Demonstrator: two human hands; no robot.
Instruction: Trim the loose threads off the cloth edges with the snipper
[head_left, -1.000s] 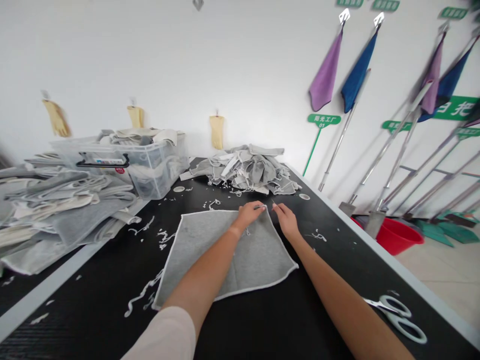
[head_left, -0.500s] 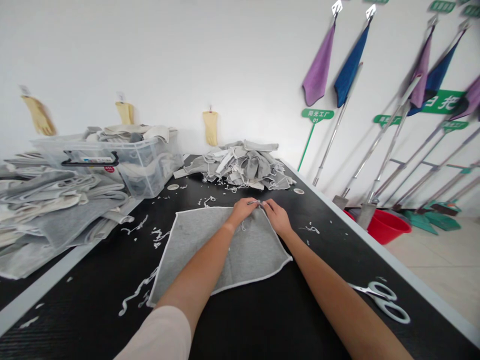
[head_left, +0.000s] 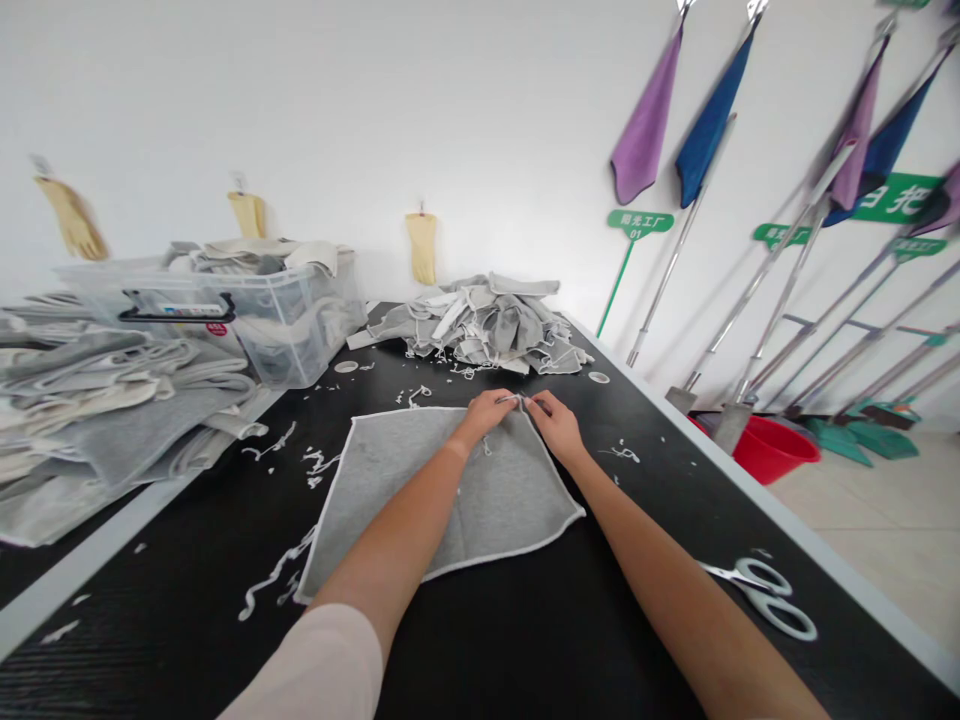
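Observation:
A grey cloth with a white stitched edge (head_left: 480, 510) lies spread on the black table (head_left: 525, 640). At its far right corner, my left hand (head_left: 489, 412) pinches the edge. Close beside it, my right hand (head_left: 553, 420) is closed on the same corner, with a small gap between the two hands. A short loose thread (head_left: 487, 445) rests on the cloth just below my fingers. White-handled scissors (head_left: 769, 595) lie on the table to the right of my right forearm.
Behind the cloth is a heap of grey cloths (head_left: 495, 325). At the left stand a clear plastic box (head_left: 289, 335) and stacked cloths (head_left: 127, 400). Thread scraps (head_left: 277, 575) litter the table. A red bucket (head_left: 776, 450) and mops stand beyond the right edge.
The view has shifted slightly. Both hands stay at the cloth's far corner, with their fingers moved only a little.

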